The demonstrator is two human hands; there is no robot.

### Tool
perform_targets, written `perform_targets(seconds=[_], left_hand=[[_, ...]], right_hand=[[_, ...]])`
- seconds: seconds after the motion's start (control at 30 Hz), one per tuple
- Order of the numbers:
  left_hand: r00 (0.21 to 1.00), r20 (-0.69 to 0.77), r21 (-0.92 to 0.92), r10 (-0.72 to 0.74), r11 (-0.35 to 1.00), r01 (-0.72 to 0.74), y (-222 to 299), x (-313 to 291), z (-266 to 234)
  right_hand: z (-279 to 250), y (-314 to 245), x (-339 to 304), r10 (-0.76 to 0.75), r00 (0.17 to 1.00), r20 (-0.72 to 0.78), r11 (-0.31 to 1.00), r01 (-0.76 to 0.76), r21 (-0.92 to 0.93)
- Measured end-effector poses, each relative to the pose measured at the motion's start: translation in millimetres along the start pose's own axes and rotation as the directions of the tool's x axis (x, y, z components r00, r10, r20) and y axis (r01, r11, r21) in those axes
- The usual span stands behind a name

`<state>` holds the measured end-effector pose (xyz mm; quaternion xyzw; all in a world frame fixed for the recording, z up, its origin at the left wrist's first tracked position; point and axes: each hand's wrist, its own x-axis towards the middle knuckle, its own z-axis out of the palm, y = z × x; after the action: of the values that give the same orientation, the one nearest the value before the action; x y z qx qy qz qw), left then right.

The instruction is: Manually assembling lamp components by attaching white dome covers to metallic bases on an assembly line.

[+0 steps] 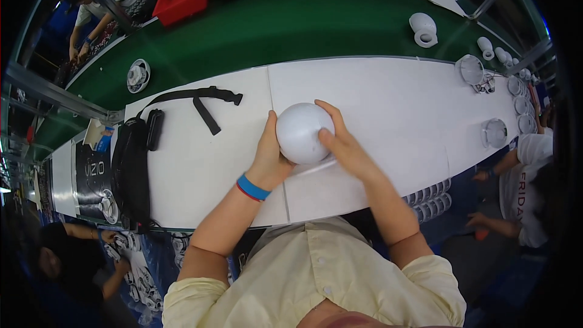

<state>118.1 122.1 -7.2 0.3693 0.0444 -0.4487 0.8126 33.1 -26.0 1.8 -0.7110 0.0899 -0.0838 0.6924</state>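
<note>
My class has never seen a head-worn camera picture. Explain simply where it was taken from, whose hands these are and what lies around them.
No robot here: a person works with bare hands. The one picture comes from a wide fisheye camera on that person's head, looking down, which is why straight edges bend. The left hand and right hand hold a round white piece over a white work surface. On that surface, a black bag and black strap lie to the left, and two round whitish parts to the right. Beyond it are a green strip and a red tray.

Factory workshop; long green worktop (255, 42), white parts (423, 30), co-workers (526, 191)
</note>
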Motion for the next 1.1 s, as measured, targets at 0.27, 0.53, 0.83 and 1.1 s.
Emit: perform_targets(seconds=[0.27,0.53,0.83,1.1], left_hand=[[0.994,0.003,0.116,0.107,0.988,-0.106,47,7,-39],[0.942,-0.032,0.416,0.335,0.861,-0.292,24,42,-100],[0.732,-0.115,0.456,0.672,0.69,-0.562,10,53,-97],[0.461,-0.356,0.368,0.813,0.575,-0.731,32,52,-101]], right_hand=[[-15,6,153,0.131,0.956,-0.261,0.991,-0.125,0.041],[-96,38,318,-0.011,0.818,-0.576,0.998,-0.029,-0.06],[179,18,337,-0.482,0.874,-0.062,0.865,0.464,-0.194],[286,65,362,0.065,0.968,0.242,0.996,-0.077,0.04]])
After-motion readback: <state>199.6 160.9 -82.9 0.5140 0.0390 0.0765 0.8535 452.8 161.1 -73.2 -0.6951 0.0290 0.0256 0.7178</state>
